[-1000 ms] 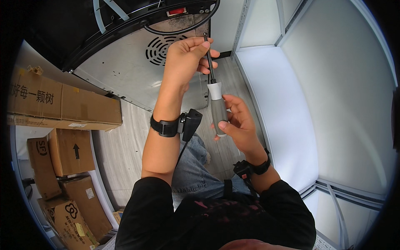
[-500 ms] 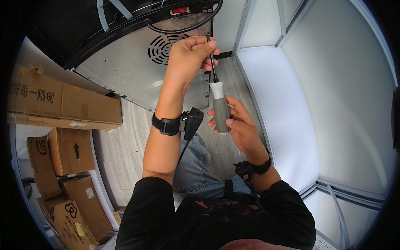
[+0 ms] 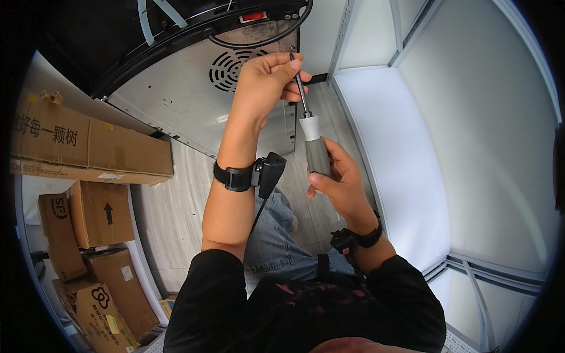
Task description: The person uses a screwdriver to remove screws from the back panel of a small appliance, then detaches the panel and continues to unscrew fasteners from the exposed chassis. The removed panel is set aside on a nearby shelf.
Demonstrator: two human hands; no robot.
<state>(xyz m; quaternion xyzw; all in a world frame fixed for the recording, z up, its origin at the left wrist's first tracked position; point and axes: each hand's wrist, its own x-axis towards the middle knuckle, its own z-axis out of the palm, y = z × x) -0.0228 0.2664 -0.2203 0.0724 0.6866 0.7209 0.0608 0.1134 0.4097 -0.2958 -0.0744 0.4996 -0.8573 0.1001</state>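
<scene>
A screwdriver with a grey handle, pale collar and dark shaft slants between my hands, its tip away from me. My left hand pinches the shaft near the tip with thumb and fingers. Around the lower handle, my right hand is closed, thumb on top. Just beyond the tip is the right edge of a metal panel with curved vent slots. Whether the tip touches anything there, I cannot tell. Black straps with small devices sit on both my wrists.
Above the panel, a black housing carries a red switch and a looped black cable. Cardboard boxes are stacked on shelving at the left. A white shelf and pale panels stand at the right.
The screwdriver has drawn back slightly toward me, its handle shifting right. My right fingers have wrapped further round the handle. My left hand stays nearly in place on the shaft.
</scene>
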